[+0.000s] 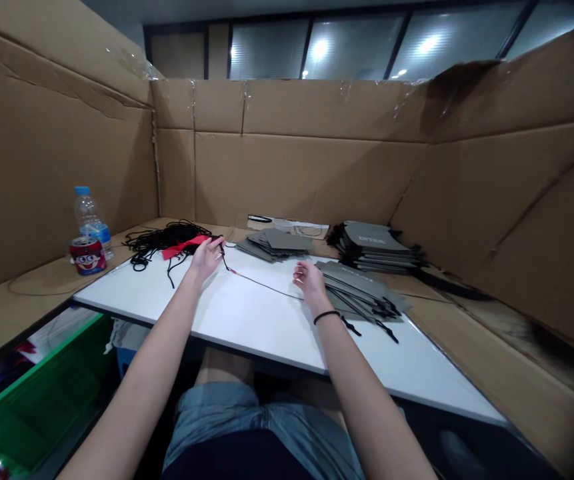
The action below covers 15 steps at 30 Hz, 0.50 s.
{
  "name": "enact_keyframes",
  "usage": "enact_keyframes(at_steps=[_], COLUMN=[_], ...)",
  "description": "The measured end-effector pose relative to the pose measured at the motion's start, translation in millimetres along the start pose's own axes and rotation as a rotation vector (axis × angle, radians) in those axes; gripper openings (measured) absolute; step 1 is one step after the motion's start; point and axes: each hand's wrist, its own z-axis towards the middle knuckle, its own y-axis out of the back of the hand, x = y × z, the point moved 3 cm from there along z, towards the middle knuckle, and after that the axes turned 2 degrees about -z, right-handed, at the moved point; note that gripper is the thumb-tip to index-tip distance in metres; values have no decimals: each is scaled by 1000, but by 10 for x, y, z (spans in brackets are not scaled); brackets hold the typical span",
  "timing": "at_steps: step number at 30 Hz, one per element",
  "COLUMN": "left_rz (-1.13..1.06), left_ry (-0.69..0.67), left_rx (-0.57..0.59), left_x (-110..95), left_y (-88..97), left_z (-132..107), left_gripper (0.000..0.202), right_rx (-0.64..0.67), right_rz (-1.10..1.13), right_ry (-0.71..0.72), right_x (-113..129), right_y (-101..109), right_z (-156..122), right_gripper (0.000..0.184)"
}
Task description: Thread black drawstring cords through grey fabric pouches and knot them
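left hand: the left hand lies left of centre, its fingers drawn together on one end of a black cord, right beside the cord heap.
right hand: the right hand sits near mid-frame with fingers curled down. the cord runs in under the palm, and i cannot tell whether they pinch it.
cord: it stretches straight across the white bench between the two hands, with a small red mark near its left end.
hard to see: a red strip is half buried in the heap. the print on the far bag stack is too blurred to read. the back of the right hand hides its fingertips.
edges and room: grey bags touch the right hand's outer side, and a smaller bag pile lies beyond the cord. bare bench is open toward the near edge. a bottle and a can stand well left, off the bench. cardboard walls close three sides.
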Motion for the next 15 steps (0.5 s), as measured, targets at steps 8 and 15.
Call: enact_keyframes(at_steps=[8,15], left_rz=[-294,-160], left_ry=[158,233], left_rx=[465,508], left_x=[3,16], left_y=[-214,-228], left_z=[-189,-251], left_gripper=[44,51], right_rx=[503,697], right_rz=[-339,-425], right_ry=[132,157], right_x=[-167,-324], right_y=[-497,-719], right_z=[-466,-544], right_gripper=[22,35])
